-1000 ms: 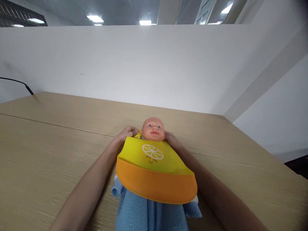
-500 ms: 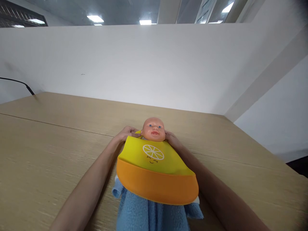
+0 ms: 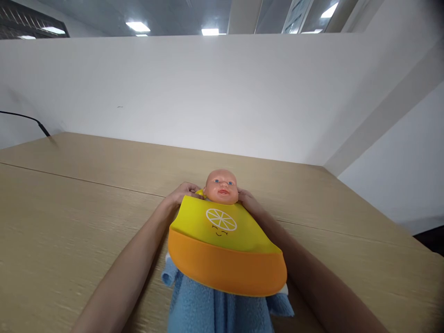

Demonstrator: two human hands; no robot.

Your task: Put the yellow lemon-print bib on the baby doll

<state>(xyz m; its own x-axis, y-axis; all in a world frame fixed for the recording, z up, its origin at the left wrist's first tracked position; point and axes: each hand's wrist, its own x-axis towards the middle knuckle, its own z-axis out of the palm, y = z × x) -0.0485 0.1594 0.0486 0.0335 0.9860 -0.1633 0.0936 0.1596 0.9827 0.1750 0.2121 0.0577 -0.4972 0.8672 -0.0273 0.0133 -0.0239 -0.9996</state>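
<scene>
From the head camera, much of my own grip is out of sight. My left hand shows only knuckles and curled fingers at the side of the doll's neck; the fingertips disappear behind the top corner of the bib. My right hand is hidden even more, tucked behind the doll's cheek and the bib's other corner, so I cannot tell how its fingers are set. The left fingers look curled in narrowly against the bib's neck strap, though the pinch itself is covered. Both forearms run off the bottom edge of the picture, and so does the doll's lower body.

The bib is smooth, rubbery-looking and stiff, yellow on top with a white citrus slice and a small smiling face, and it ends in a wide orange scooped pocket. The doll's head is glossy hard plastic, bald and round. Below the bib it wears a fuzzy blue fleece garment. The table is pale wood grain with a seam across it.

The bib lies on the doll's chest, between my two hands, its neck end right at my fingers and its pocket down between my forearms.
</scene>
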